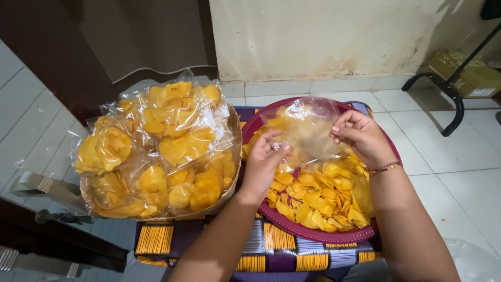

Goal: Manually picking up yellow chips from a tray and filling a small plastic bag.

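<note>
View from the head camera, looking down on two bare hands at work above a tray of chips. The left hand (263,156) and the right hand (360,133) are held apart, each pinching one side of a small clear plastic bag (305,130) between thumb and fingertips. The bag hangs between the hands with its mouth held open; whether any chips lie inside it cannot be told, since chips show through the film from below. The right wrist carries a thin beaded bracelet (386,167).

Directly beneath both hands lies a round maroon tray (313,232), filled with loose yellow-orange chips (323,196) heaped mostly under and in front of the right hand. The bag hovers just above this heap, apart from the tray's rim.

To the left of the left hand, just beside the tray, stands a shallow basket (229,190) piled high with filled clear bags of chips (156,151); the pile rises above the level of the hands. Tray and basket both rest on a surface covered by a striped cloth (271,250) in yellow, purple and white, which shows below the forearms.

Beyond the right hand, on the pale tiled floor (454,156), are a black metal stand leg (451,91) and a cardboard box (469,75) against the wall.
</note>
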